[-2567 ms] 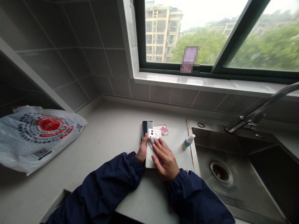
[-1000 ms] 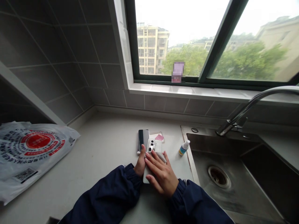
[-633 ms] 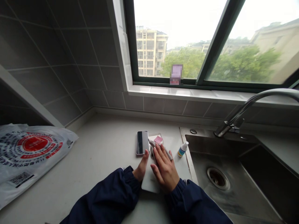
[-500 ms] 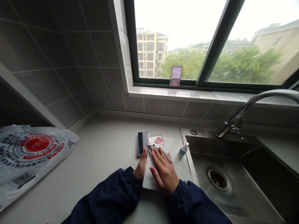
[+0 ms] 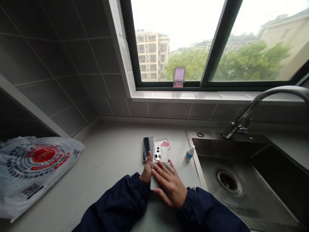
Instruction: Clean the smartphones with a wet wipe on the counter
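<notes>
A white phone (image 5: 164, 150) lies back up, its silver-ringed camera block showing at the top left. My left hand (image 5: 145, 171) grips its left edge, thumb pointing up along the side. Over the phone's back, my right hand (image 5: 171, 186) holds a grey cloth (image 5: 168, 166) pressed under its fingers; the cloth sits below the camera block. Just beyond my left thumb is a second phone (image 5: 148, 147) with a dark screen facing up. Behind the white phone, a pink piece (image 5: 165, 144) rests on a clear phone case (image 5: 167, 140), partly hidden.
A small spray bottle (image 5: 189, 153) with a white cap stands right of my hands, beside the rim of a steel sink (image 5: 196, 161). A chrome faucet (image 5: 248, 111) arches over the sink. A printed white plastic bag (image 5: 36, 167) lies on the counter (image 5: 108, 151) at left.
My right hand and the cloth have slid down the white phone's back, uncovering its camera block. My left hand still grips the edge. The view has shifted slightly.
</notes>
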A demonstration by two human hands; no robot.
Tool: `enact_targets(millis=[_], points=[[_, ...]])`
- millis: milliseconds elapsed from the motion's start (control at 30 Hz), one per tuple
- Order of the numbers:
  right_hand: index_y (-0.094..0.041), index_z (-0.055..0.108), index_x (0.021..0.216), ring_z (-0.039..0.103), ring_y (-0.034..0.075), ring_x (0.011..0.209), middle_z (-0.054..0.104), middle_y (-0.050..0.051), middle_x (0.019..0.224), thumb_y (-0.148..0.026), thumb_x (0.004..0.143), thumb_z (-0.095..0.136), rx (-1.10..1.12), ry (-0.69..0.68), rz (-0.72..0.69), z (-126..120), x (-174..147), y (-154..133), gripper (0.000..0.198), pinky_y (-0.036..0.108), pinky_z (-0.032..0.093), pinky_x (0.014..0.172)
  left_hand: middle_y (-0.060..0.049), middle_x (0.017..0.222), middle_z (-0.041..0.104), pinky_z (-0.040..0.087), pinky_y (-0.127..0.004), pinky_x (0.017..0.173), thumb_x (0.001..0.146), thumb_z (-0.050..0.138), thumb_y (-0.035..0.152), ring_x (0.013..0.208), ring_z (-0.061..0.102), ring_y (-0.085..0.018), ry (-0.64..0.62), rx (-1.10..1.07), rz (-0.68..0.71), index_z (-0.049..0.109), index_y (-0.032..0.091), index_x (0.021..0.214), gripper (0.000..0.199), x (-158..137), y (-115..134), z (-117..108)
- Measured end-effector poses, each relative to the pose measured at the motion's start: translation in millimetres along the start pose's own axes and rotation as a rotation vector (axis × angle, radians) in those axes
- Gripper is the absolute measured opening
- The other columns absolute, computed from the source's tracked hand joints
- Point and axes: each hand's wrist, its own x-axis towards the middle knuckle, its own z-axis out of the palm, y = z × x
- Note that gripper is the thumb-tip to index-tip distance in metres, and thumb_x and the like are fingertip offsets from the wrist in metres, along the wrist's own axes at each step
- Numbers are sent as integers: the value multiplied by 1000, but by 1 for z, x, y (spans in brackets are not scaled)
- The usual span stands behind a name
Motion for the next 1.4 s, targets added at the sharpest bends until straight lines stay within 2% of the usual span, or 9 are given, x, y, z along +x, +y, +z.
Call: enact_targets(millis=[133, 300, 400, 533, 700, 833, 967, 1067, 1400], points=[[-15, 30, 152, 18, 31, 149, 31, 11, 158, -35, 97, 47, 8, -10, 7, 1, 1, 5, 61, 61, 2, 120, -23, 114, 69, 38, -47, 109, 84, 44, 75, 118, 60, -36, 10, 8, 49, 59, 4, 128, 85, 3, -3, -4], [-20, 27, 154, 20, 29, 149, 29, 9, 158, -36, 100, 40, 11, -11, 131, -4, 13, 21, 57, 61, 7, 119, -15, 123, 67, 33, -42, 114, 86, 54, 63, 129, 53, -31, 7, 0, 206, 61, 13, 127, 65, 8, -8, -8], [-20, 27, 154, 23, 30, 148, 29, 10, 158, -35, 101, 36, 14, 35, 220, -3, 10, 32, 56, 63, 22, 115, -13, 130, 63, 30, -44, 115, 81, 61, 65, 134, 48, -34, -70, 0, 146, 57, 16, 133, 71, 9, -8, -7], [-20, 28, 154, 25, 32, 147, 32, 12, 157, -35, 100, 36, 19, 86, 231, 4, -2, 34, 56, 64, 27, 112, -16, 133, 61, 29, -47, 115, 80, 60, 66, 134, 46, -36, -92, -9, 116, 51, 15, 138, 78, 7, -7, -1], [-18, 38, 149, 27, 30, 147, 39, 12, 153, -34, 99, 41, 32, 109, 192, 5, -5, 28, 53, 61, 21, 116, -17, 129, 63, 29, -47, 115, 85, 55, 64, 131, 50, -34, -33, -66, 189, 52, 12, 137, 74, 7, -10, -2], [-18, 42, 147, 26, 29, 147, 42, 11, 152, -32, 97, 44, 24, 99, 140, -2, -3, 24, 52, 59, 8, 120, -19, 123, 66, 30, -46, 115, 87, 50, 66, 128, 53, -34, 14, -82, 187, 55, 9, 133, 73, 7, -12, -8], [-18, 37, 149, 19, 29, 149, 39, 9, 154, -36, 96, 45, 15, 9, 74, -7, 0, 14, 56, 61, -5, 119, -20, 117, 68, 34, -47, 113, 82, 52, 72, 123, 57, -35, 70, -66, 121, 58, 8, 128, 79, 3, -9, -10], [-17, 27, 153, 18, 29, 150, 36, 9, 156, -40, 96, 45, 25, -30, 74, -8, 2, 8, 64, 61, -8, 118, -20, 116, 69, 35, -48, 112, 82, 51, 72, 121, 59, -35, 81, -36, 87, 57, 7, 129, 80, 2, -8, -8], [-25, 13, 157, 17, 32, 150, 26, 8, 160, -38, 100, 37, -17, 50, 339, 3, 1, 22, 63, 69, 17, 113, -17, 133, 61, 28, -44, 116, 91, 41, 65, 132, 50, -32, -46, 9, 114, 46, 11, 142, 75, 15, -8, 1]])
